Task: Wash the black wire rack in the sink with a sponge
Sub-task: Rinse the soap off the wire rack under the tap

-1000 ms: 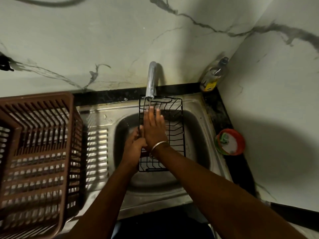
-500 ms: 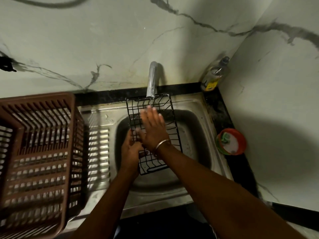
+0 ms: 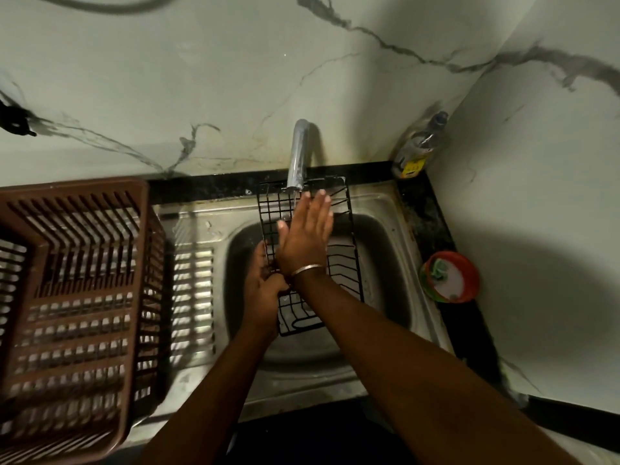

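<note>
Black wire rack: left hand grips its edge, right hand lies flat on it; I'd turn it slowly under the tap.

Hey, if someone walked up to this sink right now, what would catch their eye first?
First, the black rack, held over the sink under the tap: the left hand grips its left edge, and the right hand lies flat on its wires. Next comes the big brown basket on the drainboard at left, then the red tub on the counter at right.
</note>
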